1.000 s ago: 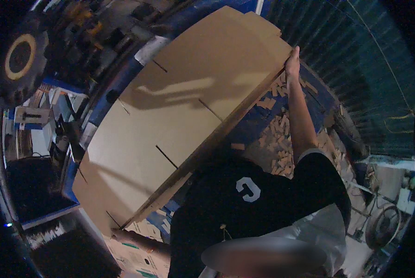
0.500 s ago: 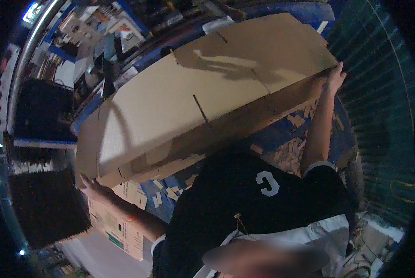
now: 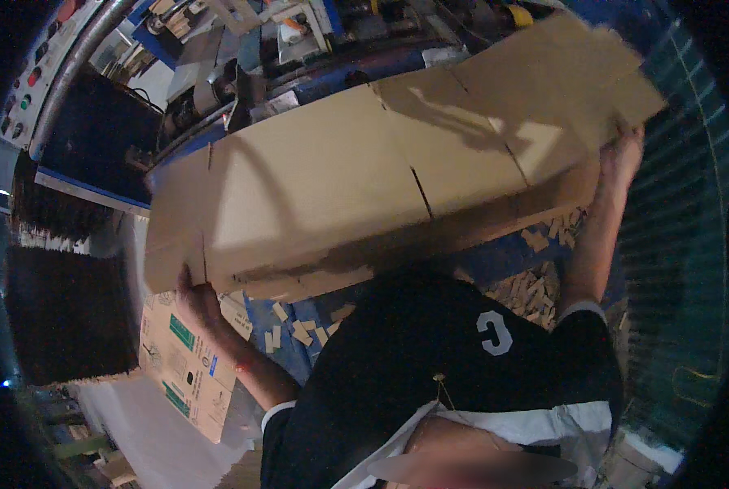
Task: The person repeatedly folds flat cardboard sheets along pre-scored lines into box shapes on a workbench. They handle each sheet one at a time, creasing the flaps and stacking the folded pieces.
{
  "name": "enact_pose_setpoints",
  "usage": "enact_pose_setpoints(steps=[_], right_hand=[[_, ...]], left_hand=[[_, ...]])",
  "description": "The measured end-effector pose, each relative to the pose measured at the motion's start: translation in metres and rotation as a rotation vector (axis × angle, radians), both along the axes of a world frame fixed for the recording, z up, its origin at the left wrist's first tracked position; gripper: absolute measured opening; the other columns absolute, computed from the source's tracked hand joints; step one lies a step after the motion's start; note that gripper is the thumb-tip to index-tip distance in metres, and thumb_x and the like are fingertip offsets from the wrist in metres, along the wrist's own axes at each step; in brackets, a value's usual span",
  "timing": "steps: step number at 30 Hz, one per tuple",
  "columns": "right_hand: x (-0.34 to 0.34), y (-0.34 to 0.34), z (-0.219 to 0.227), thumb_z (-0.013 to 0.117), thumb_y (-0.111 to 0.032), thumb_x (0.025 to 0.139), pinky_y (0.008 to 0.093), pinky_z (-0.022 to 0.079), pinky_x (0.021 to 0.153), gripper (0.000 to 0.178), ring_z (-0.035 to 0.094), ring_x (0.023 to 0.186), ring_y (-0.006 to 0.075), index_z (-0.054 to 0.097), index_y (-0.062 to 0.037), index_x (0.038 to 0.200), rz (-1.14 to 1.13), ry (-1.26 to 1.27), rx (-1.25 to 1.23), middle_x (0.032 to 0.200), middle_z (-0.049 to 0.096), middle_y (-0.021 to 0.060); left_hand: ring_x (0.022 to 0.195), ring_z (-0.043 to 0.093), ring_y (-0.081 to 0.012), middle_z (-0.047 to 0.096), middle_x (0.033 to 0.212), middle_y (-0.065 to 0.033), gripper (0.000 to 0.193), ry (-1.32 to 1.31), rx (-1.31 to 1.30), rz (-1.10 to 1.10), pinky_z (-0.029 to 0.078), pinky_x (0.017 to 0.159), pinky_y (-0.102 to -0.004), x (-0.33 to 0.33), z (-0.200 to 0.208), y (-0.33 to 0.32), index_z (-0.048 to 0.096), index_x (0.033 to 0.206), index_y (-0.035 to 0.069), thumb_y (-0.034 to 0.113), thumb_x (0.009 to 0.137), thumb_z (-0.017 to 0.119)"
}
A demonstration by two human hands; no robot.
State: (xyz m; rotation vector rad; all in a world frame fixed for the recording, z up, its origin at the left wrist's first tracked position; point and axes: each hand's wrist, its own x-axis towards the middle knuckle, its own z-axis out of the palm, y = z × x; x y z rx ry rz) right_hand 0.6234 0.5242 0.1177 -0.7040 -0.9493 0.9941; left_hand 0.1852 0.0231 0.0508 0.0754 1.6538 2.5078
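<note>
A wide brown cardboard sheet [image 3: 324,179] with slots cut in its edges stretches across the view in front of me, tilted up to the right. My left hand [image 3: 197,301] grips its near left corner, thumb on top and the other fingers hidden underneath. At the right end my right hand [image 3: 625,151] is closed on the near edge; that end bends and is slightly blurred. Light and shadow fall across the sheet's plain upper face. Beneath its left end lies a flat printed carton [image 3: 185,359] with green patches.
Beyond the sheet stands a machine with rollers and blue parts [image 3: 299,49]. A button panel [image 3: 35,77] is at the far left. Small cardboard offcuts [image 3: 519,289] lie on the blue surface near my body. A dark green ribbed wall [image 3: 682,204] rises on the right.
The sheet has turned to a flatter slant, and its right end now bends. My left hand has shifted inward from the corner, its thumb on top. The view has moved too.
</note>
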Motion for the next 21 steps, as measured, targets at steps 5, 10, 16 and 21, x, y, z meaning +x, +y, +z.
enact_pose_setpoints(steps=[5, 10, 16, 21], right_hand=[[-0.011, -0.144, -0.004, 0.058, -0.005, 0.086, 0.0333, 0.045, 0.094, 0.039, 0.053, 0.114, 0.0223, 0.049, -0.0033, 0.124, -0.044, -0.518, -0.055, 0.123, 0.056, 0.0093], [-0.063, -0.183, -0.061, 0.058, -0.024, 0.083, 0.0483, 0.037, 0.102, 0.043, 0.044, 0.126, 0.033, 0.053, -0.0194, 0.125, 0.626, -1.602, 1.21, 0.14, 0.045, 0.0072], [-0.08, -0.187, -0.08, 0.048, -0.019, 0.087, 0.047, 0.037, 0.102, 0.039, 0.046, 0.124, 0.0303, 0.053, -0.0159, 0.125, 0.556, -1.519, 1.23, 0.138, 0.046, 0.0056], [-0.082, -0.183, -0.089, 0.054, -0.019, 0.084, 0.0454, 0.039, 0.101, 0.038, 0.049, 0.122, 0.0298, 0.054, -0.0069, 0.12, 0.412, -1.496, 1.302, 0.13, 0.053, 0.0086]], left_hand=[[0.109, 0.054, -0.0226, 0.056, 0.121, -0.0157, 0.039, 0.442, -0.708, 0.208, 0.041, 0.098, -0.0374, 0.073, 0.004, 0.009, 0.047, 0.124, -0.005, 0.009, 0.089, 0.056], [0.119, 0.051, -0.0288, 0.054, 0.128, -0.0175, 0.036, 0.782, -0.602, -0.213, 0.037, 0.102, -0.0374, 0.117, -0.007, 0.042, 0.053, 0.125, -0.001, 0.001, 0.089, 0.052], [0.128, 0.042, -0.0358, 0.045, 0.139, -0.0127, 0.051, 1.393, -1.211, -0.615, 0.033, 0.106, -0.0491, 0.115, 0.002, 0.066, 0.056, 0.127, 0.018, 0.004, 0.078, 0.055], [0.127, 0.044, -0.0344, 0.049, 0.136, -0.0124, 0.05, 1.406, -1.262, -0.726, 0.033, 0.106, -0.0504, 0.108, 0.006, 0.067, 0.057, 0.124, 0.016, -0.001, 0.078, 0.052]])
